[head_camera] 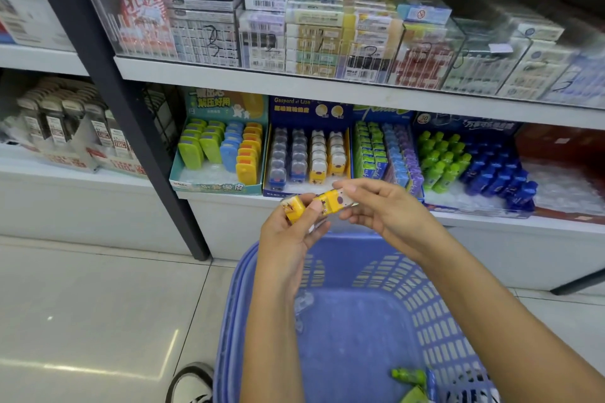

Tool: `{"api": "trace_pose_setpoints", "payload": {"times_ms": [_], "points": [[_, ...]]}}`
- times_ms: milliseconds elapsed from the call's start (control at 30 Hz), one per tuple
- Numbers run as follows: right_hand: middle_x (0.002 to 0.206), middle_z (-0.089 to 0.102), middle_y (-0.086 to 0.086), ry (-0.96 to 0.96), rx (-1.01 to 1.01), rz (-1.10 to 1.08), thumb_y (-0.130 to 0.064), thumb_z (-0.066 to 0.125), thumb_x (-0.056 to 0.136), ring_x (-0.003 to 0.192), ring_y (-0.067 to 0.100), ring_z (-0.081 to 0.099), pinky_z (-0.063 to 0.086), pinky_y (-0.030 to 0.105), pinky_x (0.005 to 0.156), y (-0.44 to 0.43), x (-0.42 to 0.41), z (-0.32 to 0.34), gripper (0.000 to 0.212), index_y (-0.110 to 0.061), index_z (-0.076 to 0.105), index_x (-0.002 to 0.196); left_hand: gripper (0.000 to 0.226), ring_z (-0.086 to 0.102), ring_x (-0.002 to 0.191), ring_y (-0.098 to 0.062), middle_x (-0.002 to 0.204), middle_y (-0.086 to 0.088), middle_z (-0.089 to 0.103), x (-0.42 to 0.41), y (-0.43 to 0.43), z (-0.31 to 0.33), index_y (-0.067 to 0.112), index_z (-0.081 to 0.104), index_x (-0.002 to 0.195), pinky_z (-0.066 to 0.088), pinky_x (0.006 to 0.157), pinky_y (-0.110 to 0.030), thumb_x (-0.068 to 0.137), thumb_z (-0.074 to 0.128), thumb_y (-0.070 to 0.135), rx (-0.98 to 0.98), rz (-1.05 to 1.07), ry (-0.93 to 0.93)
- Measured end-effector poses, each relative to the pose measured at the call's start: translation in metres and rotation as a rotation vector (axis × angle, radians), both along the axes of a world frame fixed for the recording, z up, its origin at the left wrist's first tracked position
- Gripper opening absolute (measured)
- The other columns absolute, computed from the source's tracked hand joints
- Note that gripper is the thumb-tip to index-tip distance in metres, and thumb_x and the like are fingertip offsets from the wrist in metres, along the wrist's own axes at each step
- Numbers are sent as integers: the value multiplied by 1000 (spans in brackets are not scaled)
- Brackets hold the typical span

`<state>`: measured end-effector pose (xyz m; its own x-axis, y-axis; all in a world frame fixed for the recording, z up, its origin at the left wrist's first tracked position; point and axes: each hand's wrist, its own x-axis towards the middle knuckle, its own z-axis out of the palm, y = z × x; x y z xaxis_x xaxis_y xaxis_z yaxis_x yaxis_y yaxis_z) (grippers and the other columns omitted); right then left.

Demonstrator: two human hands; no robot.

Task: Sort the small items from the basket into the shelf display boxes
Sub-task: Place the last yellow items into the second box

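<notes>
Items from the basket are up in both hands: a small yellow item (292,210) sits gripped in the curled fingers of the left hand (288,239), and a yellow-and-white item (334,200) is pinched between the thumb and fingers of the right hand (389,209). The two pieces seem to touch end to end, held in the air above the far rim of the blue basket (235,304). Green items (409,376) lie in the basket's near right corner. Just beyond the hands, on the lower shelf (222,200), stands a blue display box (307,108) with rows of grey and yellow pieces. Left of it is a teal display box (216,188) holding green, blue and orange ones. Clear bins (209,36) of stacked packets line the upper shelf (294,82). A shoe (191,383) rests on the floor (82,304) at near left
</notes>
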<state>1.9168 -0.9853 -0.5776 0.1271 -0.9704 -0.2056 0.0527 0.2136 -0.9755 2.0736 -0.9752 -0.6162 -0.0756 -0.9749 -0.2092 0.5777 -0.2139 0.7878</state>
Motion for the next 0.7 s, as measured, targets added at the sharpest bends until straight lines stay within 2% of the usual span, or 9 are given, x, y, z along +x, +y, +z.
{"api": "trace_pose_setpoints", "payload": {"times_ms": [67,167,200,267,333,400,467,567,700], "points": [[87,71,-1,0,33,-33,-23,62,87,68,12,66,53,18,64,-4,-1,1,22,-11,70,103,7,68,85,-17,86,-5,71,-4,0,0,11,66,92,56,73,-26,85,66,8,-34,16,-30],[74,71,3,110,-73,-107,-12,69,82,61,10,65,53,17,61,-16,-2,9,11,-10,70,93,10,68,82,-14,84,-4,70,-12,-2,-1,10,65,94,57,73,-26,85,66,7,-36,51,-39],[75,71,4,200,-140,-132,-11,70,81,62,11,66,55,18,62,-21,-4,13,12,-11,70,93,9,68,83,-15,83,-4,70,-14,-3,-2,10,65,95,57,73,-26,86,65,8,-18,68,-39],[82,70,1,511,-313,-187,-16,70,83,66,12,68,55,19,65,-35,-8,19,14,-14,69,96,4,67,82,-17,77,-1,69,-15,-2,-6,10,64,92,58,71,-26,90,62,13,22,88,-57],[88,68,-3,863,-478,-191,-22,69,85,69,12,64,49,17,64,-50,-11,21,17,-16,69,101,15,63,70,-14,66,3,63,-14,-2,-10,12,62,82,55,61,-22,92,60,22,57,95,-108],[91,66,0,1076,-551,-129,-20,68,85,75,15,60,45,18,69,-65,-12,17,21,-13,69,105,24,55,58,-9,57,6,56,-13,-3,-12,16,59,75,49,52,-20,94,57,30,101,94,-157],[94,68,6,1143,-554,-69,-16,68,85,81,18,61,47,24,75,-76,-13,9,21,-10,68,105,26,53,52,-7,56,6,55,-12,-6,-11,17,57,76,46,48,-19,94,54,35,153,97,-155],[91,68,9,1152,-557,-17,-14,69,84,84,21,62,48,25,75,-84,-12,-2,19,-8,67,102,28,52,52,-8,59,3,53,-12,-11,-12,17,58,77,45,48,-20,95,51,38,223,139,-126],[89,68,10,1145,-566,-46,-16,70,83,82,22,61,44,25,71,-86,-13,-9,18,-5,67,98,39,38,47,-9,50,8,42,-10,-13,-19,19,62,80,34,49,-23,93,45,52,256,130,-299]]}}
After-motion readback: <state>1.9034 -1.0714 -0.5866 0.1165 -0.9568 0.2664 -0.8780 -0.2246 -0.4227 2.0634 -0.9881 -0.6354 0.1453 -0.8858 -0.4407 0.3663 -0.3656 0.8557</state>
